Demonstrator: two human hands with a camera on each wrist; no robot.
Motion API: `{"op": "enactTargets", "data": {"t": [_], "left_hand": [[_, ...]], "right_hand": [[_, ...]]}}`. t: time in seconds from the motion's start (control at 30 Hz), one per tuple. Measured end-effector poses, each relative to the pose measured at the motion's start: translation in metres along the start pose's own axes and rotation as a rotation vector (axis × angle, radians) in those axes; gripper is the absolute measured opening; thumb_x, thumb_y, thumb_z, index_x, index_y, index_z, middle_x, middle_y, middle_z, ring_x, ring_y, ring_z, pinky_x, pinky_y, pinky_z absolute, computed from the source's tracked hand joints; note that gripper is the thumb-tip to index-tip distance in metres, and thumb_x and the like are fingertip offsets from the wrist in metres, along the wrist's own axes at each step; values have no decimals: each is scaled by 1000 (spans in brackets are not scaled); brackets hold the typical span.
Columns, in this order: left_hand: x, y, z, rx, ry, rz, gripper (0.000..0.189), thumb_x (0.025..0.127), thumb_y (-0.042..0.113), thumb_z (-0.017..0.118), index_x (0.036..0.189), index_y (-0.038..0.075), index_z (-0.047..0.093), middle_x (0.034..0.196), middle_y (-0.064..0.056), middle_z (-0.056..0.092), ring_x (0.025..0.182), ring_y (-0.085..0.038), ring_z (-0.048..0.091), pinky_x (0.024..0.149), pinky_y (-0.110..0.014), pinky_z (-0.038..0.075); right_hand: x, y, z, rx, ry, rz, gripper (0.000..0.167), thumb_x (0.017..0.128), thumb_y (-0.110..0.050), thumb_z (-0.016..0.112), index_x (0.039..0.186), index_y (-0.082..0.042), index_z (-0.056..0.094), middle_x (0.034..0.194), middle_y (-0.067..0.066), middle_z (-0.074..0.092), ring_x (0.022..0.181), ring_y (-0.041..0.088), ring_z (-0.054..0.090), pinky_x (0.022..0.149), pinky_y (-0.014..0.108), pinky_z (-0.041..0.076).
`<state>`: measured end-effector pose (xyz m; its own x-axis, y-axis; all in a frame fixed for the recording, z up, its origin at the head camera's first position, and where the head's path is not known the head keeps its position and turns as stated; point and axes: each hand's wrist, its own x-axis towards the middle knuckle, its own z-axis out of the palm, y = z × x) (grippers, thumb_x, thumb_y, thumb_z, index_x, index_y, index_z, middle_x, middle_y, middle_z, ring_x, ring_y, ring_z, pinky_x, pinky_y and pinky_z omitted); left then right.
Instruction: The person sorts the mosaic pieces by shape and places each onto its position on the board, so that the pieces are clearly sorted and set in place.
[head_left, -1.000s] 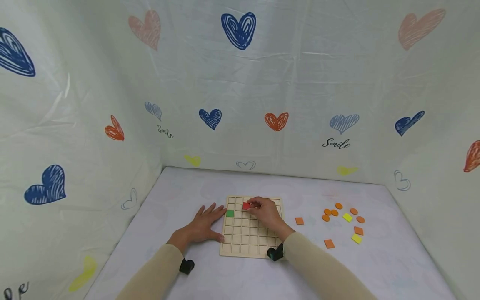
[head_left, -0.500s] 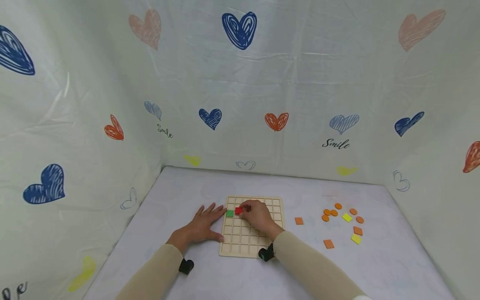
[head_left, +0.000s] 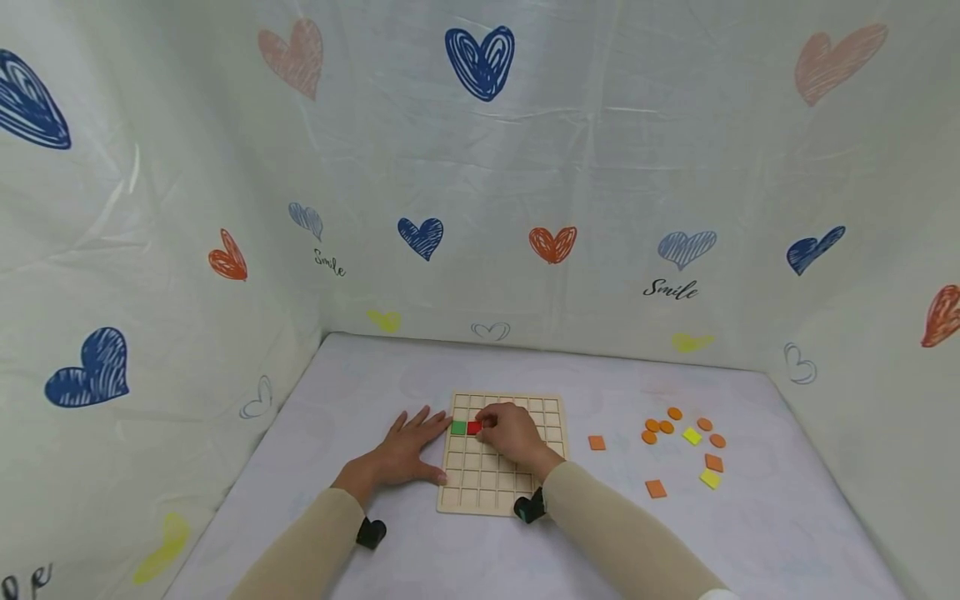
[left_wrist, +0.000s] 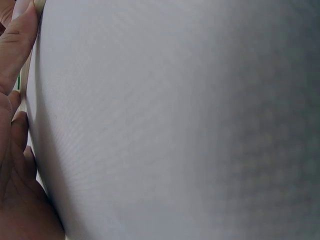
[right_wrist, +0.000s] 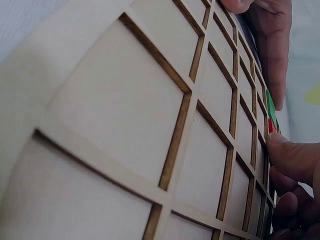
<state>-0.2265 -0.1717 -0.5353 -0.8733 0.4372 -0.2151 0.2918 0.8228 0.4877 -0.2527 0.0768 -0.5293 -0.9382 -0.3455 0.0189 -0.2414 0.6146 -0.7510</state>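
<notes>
A wooden grid board (head_left: 476, 498) lies flat on the table, its cells framed by raised wooden strips. In its leftmost column sits a green square tile (head_left: 458, 427). Right beside that, one cell over, is a red square tile (head_left: 474, 427), which my right hand (head_left: 513, 433) holds by its right side between thumb and curled fingers. In the right wrist view the thumb (right_wrist: 295, 159) meets the red tile's (right_wrist: 271, 125) edge. My left hand (head_left: 403, 450) rests with spread fingers along the board's left edge, its fingertips near the green tile and its thumb at the lower edge.
Right of the board lie several orange round pieces (head_left: 666, 427), a few orange square tiles (head_left: 656, 489) and two yellow square tiles (head_left: 709, 478). The white table (head_left: 420, 367) backs onto a heart-printed curtain (head_left: 615, 167).
My right hand has moved left across the board with the red tile and lowered it beside the green one, where it now lies flatter. The left hand has stayed in place.
</notes>
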Motion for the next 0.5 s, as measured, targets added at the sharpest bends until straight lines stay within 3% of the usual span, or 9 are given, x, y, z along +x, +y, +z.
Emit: {"op": "enactTargets", "data": {"t": [0.5], "left_hand": [[-3, 5, -2, -5, 7, -14, 107, 79, 55, 88, 166, 22, 37, 174, -2, 31, 165, -31, 10, 134, -57, -1]], "right_hand": [[-1, -1, 1, -31, 1, 1, 19, 93, -14, 79, 111, -9, 82, 91, -3, 74, 80, 10, 58, 75, 29, 52]]}}
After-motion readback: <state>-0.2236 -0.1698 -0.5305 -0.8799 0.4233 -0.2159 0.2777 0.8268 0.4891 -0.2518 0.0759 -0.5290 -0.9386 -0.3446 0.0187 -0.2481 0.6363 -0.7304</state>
